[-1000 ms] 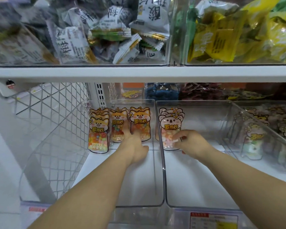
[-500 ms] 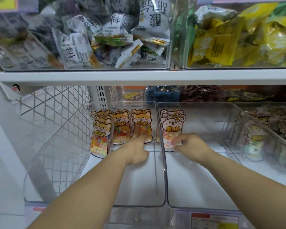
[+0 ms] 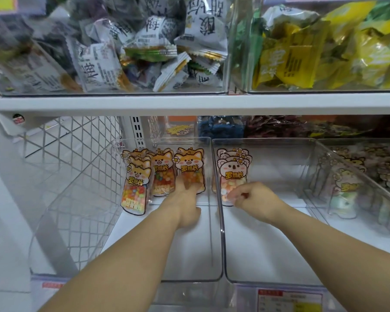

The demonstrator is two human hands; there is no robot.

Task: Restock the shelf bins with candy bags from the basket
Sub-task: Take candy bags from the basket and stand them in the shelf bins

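Two clear bins sit side by side on the lower shelf. At the back of the left bin stand several orange dog-shaped candy bags. My left hand reaches in, its straight fingers pressing against the lower part of the rightmost dog bag. The right bin holds a few upright pink koala-shaped candy bags in its back left corner. My right hand pinches the bottom edge of the front koala bag with curled fingers. The basket is out of view.
A third clear bin at far right holds more animal-shaped bags. A white wire mesh panel closes the shelf's left end. The upper shelf board carries bins of white and yellow snack packets. Price labels line the front edge.
Both hands stay at the bags at the back of the bins. My left fingers have slid a little higher on the dog bag. My right fingers have shifted to the koala bag's lower edge.
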